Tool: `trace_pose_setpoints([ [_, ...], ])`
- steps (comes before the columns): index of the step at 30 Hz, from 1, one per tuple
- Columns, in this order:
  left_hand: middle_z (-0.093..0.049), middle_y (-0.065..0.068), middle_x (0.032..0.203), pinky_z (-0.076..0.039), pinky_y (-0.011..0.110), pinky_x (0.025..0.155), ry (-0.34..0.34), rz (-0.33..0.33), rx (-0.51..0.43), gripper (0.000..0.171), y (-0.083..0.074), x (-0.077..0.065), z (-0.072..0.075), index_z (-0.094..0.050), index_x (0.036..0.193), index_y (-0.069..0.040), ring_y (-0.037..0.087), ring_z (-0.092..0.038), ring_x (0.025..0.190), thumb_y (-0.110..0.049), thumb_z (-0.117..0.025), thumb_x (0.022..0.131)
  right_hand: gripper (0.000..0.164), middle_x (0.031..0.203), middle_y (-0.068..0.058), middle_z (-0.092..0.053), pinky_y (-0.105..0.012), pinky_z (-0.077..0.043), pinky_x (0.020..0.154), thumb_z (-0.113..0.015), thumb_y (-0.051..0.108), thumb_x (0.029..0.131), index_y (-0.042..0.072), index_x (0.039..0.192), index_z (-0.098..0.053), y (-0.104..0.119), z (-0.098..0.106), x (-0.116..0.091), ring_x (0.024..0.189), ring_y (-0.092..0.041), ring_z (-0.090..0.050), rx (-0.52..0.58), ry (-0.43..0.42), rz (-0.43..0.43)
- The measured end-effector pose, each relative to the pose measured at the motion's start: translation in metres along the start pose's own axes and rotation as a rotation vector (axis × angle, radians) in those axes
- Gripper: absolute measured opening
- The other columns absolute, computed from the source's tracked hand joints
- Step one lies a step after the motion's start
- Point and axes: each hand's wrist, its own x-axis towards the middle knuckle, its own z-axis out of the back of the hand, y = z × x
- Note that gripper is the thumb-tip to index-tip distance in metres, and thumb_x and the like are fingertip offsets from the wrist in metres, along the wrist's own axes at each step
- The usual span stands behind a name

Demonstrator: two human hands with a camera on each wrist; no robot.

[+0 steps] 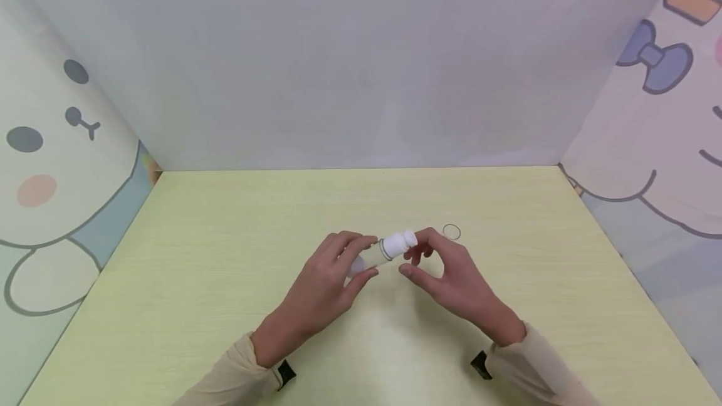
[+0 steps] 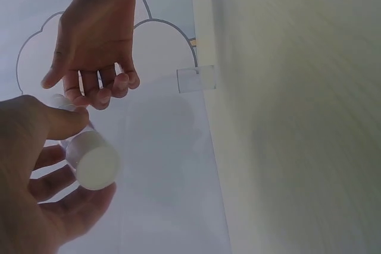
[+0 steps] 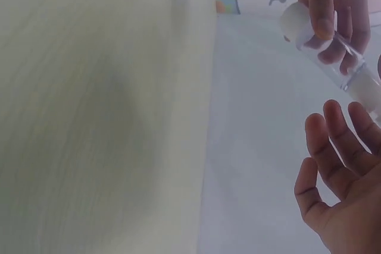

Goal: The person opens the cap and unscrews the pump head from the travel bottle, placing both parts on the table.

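Note:
My left hand point(image 1: 318, 281) grips a small bottle point(image 1: 395, 245) above the table, thumb on one side and fingers on the other. The bottle lies tilted, with a clear middle, a white shoulder and a narrower white top pointing right. In the left wrist view its round white base point(image 2: 98, 168) faces the camera. My right hand point(image 1: 454, 277) is beside the white top, its fingers loosely bent and thumb apart, the index fingertip right by the top. A short clear cylinder point(image 2: 196, 80), like a cover, stands on the table behind the right hand.
The pale wood-grain table point(image 1: 237, 218) stretches under both hands. A plain grey-white wall point(image 1: 361, 67) rises at its far edge. Side panels with cartoon prints point(image 1: 51, 161) flank it left and right.

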Motion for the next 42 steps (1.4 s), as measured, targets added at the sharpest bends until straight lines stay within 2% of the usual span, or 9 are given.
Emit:
trace_pose_setpoints([
  [3,-0.065,0.004,0.121,-0.059,0.028,0.084,-0.005,-0.014,0.001,0.047,-0.002,0.0,-0.001,-0.064,0.132,-0.009,0.019,-0.062,0.108,-0.017,-0.084,0.089,0.027,0.087,0.011,-0.063,-0.025,-0.049,0.082,-0.08,0.007,0.09,0.017,0.107,-0.062,0.003,-0.007,0.0,0.081,-0.006,-0.06,0.048,-0.043,-0.021],
  [8,-0.064,0.005,0.121,-0.059,0.029,0.086,-0.028,-0.045,0.008,0.047,-0.002,0.0,-0.002,-0.064,0.131,-0.008,0.02,-0.062,0.108,-0.017,-0.084,0.089,0.023,0.083,0.011,-0.062,-0.024,-0.049,0.078,-0.08,0.009,0.09,0.018,0.099,-0.061,0.006,-0.014,0.003,0.078,-0.006,-0.058,0.05,-0.104,-0.055],
  [13,-0.064,0.006,0.12,-0.059,0.028,0.086,-0.052,-0.081,0.02,0.05,-0.003,0.001,-0.003,-0.064,0.13,-0.008,0.02,-0.062,0.108,-0.016,-0.086,0.087,0.019,0.082,0.012,-0.063,-0.024,-0.049,0.075,-0.079,0.012,0.092,0.02,0.096,-0.062,0.009,-0.016,0.005,0.079,-0.006,-0.058,0.034,-0.103,-0.073],
  [18,-0.065,0.005,0.119,-0.059,0.026,0.085,-0.038,-0.064,0.016,0.051,-0.005,0.001,-0.003,-0.065,0.131,-0.008,0.019,-0.063,0.107,-0.018,-0.087,0.086,0.017,0.081,0.013,-0.063,-0.023,-0.05,0.073,-0.077,0.013,0.093,0.021,0.096,-0.063,0.012,-0.016,0.005,0.077,-0.004,-0.059,0.04,-0.101,-0.032],
  [26,-0.071,0.0,0.115,-0.059,0.02,0.081,-0.006,0.014,-0.165,0.049,-0.003,-0.001,-0.003,-0.071,0.128,-0.012,0.013,-0.07,0.103,-0.017,-0.089,0.083,0.021,0.077,0.012,-0.058,-0.022,-0.045,0.065,-0.079,0.01,0.092,0.022,0.093,-0.062,0.013,-0.015,0.005,0.071,-0.006,-0.053,0.066,-0.061,0.064],
  [33,-0.075,0.0,0.114,-0.058,0.018,0.082,0.001,-0.041,-0.263,0.047,0.0,0.001,-0.002,-0.073,0.127,-0.012,0.013,-0.073,0.098,-0.015,-0.089,0.083,0.025,0.077,0.012,-0.054,-0.021,-0.04,0.057,-0.079,0.006,0.09,0.022,0.091,-0.061,0.014,-0.01,0.003,0.066,-0.005,-0.046,0.094,-0.013,0.126],
  [42,-0.077,0.003,0.115,-0.058,0.016,0.082,0.036,-0.104,-0.359,0.047,0.006,0.002,-0.001,-0.074,0.127,-0.008,0.012,-0.074,0.099,-0.014,-0.088,0.083,0.025,0.079,0.015,-0.053,-0.022,-0.037,0.058,-0.08,0.009,0.09,0.024,0.092,-0.059,0.01,-0.004,0.002,0.066,-0.004,-0.042,0.058,0.061,0.202],
])
